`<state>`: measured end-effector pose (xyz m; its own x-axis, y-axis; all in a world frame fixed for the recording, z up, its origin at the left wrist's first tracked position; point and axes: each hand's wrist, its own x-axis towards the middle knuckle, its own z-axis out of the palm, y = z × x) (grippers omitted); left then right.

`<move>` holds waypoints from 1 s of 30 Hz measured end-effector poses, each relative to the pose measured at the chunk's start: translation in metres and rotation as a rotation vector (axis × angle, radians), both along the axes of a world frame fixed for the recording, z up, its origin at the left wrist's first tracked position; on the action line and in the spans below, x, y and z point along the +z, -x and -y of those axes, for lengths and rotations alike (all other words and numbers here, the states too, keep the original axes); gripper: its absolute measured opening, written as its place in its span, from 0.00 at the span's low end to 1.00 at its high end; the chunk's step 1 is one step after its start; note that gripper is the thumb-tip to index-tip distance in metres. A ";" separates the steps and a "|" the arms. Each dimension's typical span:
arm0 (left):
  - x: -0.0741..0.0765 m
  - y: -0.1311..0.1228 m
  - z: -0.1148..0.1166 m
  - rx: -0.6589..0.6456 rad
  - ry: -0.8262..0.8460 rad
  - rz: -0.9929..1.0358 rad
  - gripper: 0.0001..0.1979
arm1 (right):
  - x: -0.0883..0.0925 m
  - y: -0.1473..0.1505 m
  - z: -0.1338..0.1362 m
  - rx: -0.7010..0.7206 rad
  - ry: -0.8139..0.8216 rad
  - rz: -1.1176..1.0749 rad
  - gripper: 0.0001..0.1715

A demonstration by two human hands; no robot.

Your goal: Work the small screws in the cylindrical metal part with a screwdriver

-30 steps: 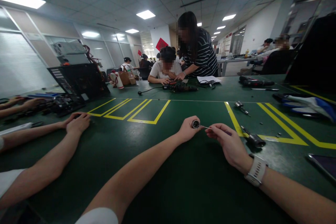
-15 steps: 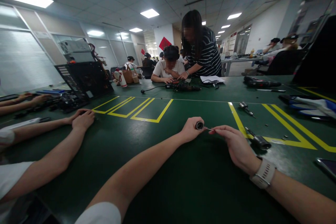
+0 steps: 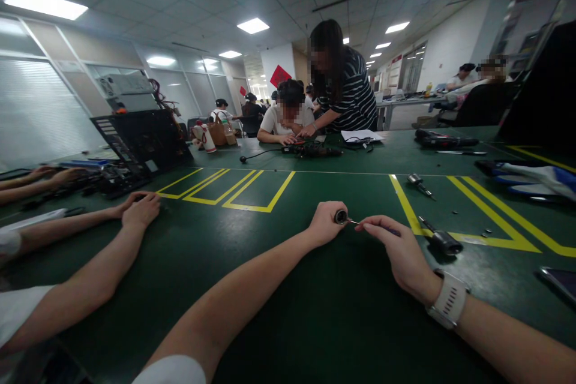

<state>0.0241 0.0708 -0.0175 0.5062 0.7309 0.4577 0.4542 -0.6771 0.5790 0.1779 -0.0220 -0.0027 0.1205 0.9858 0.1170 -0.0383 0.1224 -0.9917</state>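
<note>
A dark, hollow cylindrical metal part (image 3: 341, 216) has its round open end turned toward me, and my left hand (image 3: 326, 222) is closed around it. My right hand (image 3: 398, 246), with a pale watch on the wrist, pinches a slim screwdriver-like tool (image 3: 353, 222). Its thin metal shaft reaches left to the cylindrical part's edge; whether the tip sits in a screw or hole is too small to tell. Part of a dark handle shows by my right fingers. To the right lie a metal part with a shaft and thick dark end (image 3: 445, 242) and a smaller similar part (image 3: 418, 182).
Yellow tape (image 3: 495, 244) marks the green table (image 3: 279, 288). Tiny metal pieces (image 3: 486, 232) lie at right, near gloves (image 3: 531, 177) and a power tool (image 3: 443, 139). A co-worker's hands (image 3: 141, 209) rest at left, before a black computer case (image 3: 144, 143). Two people are across the table.
My right fingers have shifted slightly on the tool, and more of its handle shows. My left hand keeps hold of the cylindrical part. The view has shifted a little.
</note>
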 end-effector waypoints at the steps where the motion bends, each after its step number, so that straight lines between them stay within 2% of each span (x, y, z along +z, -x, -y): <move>1: 0.000 0.000 0.000 -0.004 0.001 -0.007 0.08 | 0.000 0.000 -0.001 0.003 0.015 -0.049 0.07; 5: -0.001 0.000 -0.002 -0.035 0.061 0.021 0.07 | 0.003 -0.004 -0.005 0.026 0.078 -0.194 0.06; 12: 0.001 0.000 -0.002 -0.149 0.207 0.145 0.09 | 0.002 -0.006 -0.008 0.043 0.108 -0.294 0.06; 19: 0.003 0.000 0.001 -0.052 -0.019 -0.099 0.07 | -0.001 -0.008 -0.010 0.026 0.109 -0.268 0.04; 25: 0.003 -0.001 0.000 -0.097 0.062 -0.069 0.08 | -0.001 -0.013 -0.015 -0.005 0.151 -0.374 0.03; 30: 0.004 -0.002 0.000 -0.068 0.131 -0.055 0.08 | 0.002 -0.012 -0.016 -0.070 0.167 -0.446 0.04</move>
